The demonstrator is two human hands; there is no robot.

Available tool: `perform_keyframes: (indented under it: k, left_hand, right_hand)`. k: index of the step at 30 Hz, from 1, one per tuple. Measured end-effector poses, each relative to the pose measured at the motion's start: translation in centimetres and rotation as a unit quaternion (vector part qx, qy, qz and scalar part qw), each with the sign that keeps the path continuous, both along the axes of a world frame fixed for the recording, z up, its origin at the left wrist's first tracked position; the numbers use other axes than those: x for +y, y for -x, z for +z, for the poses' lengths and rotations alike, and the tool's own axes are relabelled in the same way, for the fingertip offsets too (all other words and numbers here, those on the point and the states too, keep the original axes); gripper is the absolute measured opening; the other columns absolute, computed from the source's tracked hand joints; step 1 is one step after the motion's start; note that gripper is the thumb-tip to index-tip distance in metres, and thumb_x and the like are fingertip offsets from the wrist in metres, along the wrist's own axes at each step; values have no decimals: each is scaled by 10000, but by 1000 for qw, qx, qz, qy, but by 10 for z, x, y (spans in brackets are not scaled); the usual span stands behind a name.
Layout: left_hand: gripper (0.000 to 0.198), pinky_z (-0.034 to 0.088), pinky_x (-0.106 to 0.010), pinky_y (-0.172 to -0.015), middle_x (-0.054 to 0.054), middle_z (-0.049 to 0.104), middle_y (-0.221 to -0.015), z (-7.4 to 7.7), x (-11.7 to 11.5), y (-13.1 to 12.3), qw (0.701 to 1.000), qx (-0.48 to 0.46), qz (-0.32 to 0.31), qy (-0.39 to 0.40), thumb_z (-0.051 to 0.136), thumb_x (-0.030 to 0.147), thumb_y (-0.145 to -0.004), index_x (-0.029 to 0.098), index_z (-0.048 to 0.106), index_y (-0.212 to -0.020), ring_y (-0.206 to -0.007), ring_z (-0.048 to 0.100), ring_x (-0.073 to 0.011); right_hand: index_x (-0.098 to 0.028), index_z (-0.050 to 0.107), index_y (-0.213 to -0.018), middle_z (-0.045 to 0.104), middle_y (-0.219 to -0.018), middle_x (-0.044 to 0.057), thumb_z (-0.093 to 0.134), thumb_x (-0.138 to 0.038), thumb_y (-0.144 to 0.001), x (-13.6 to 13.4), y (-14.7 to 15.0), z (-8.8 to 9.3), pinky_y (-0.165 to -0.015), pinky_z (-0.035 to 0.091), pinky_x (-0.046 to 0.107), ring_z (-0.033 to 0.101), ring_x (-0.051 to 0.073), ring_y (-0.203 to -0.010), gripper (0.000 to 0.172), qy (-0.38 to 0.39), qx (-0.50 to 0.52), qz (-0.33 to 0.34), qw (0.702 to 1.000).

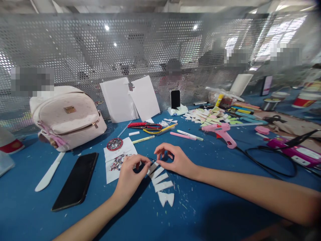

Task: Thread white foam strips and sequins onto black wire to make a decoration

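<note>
My left hand (132,170) is closed in a pinch, thumb and index finger meeting at the upper end of a row of white strips. Just across from it, my right hand (177,160) curls its thumb and fingers toward the same spot. A thin dark line shows between the fingertips; what they grip is too small to make out. The white strips (161,178) lie stacked like fish bones, with a white tail-shaped piece (166,198) at the lower end. Beside my left hand, a white paper (109,174) bears loose sequins (117,163) and a red-rimmed round dish (114,144).
A pink glue gun (220,131) with a black cord lies right, near a purple power strip (296,152). At left are a black phone (76,180), a white knife (50,172) and a backpack (67,117). Markers (187,134), red-handled pliers (144,125) and cut pieces (203,115) lie behind.
</note>
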State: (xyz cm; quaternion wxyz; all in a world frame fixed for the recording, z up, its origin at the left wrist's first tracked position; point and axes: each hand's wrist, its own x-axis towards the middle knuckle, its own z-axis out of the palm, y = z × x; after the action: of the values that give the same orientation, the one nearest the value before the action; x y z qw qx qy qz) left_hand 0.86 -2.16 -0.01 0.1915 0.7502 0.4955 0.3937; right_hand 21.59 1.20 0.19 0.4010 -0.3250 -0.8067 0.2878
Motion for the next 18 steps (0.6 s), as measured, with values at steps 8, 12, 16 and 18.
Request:
perform_keyframes:
  k: [8,12,16,18]
  left_hand:
    - [143,351,-345,-756,11,727,-781,1,0,0,1000,3,-3,4,606,257,-889,232,696,-781,-672,531,-173]
    - [137,348,-338,-752,16,722,-771,1,0,0,1000,-2,-4,7,609,252,-883,229,697,-781,-672,531,-169]
    - [136,345,-334,-751,21,723,-772,1,-1,0,1000,-3,-5,8,612,245,-881,231,700,-779,-672,528,-167]
    - [136,345,-336,-751,20,724,-775,0,-1,0,1000,-2,-4,6,612,245,-882,232,701,-781,-670,525,-167]
  right_hand:
    - [-202,665,-868,642,-834,10,695,-208,-848,2,-1,1,-704,426,268,555,157,-804,37,-48,-52,2,997]
    - [-198,677,-868,640,-831,14,696,-199,-849,3,0,0,-702,426,265,551,158,-805,27,-51,-55,6,997]
    - [-195,667,-841,629,-810,8,694,-184,-848,2,0,0,-699,420,264,539,151,-779,29,-56,-52,2,997]
    - [-194,664,-834,627,-811,8,691,-185,-850,3,0,1,-699,418,265,539,151,-776,33,-58,-49,1,997]
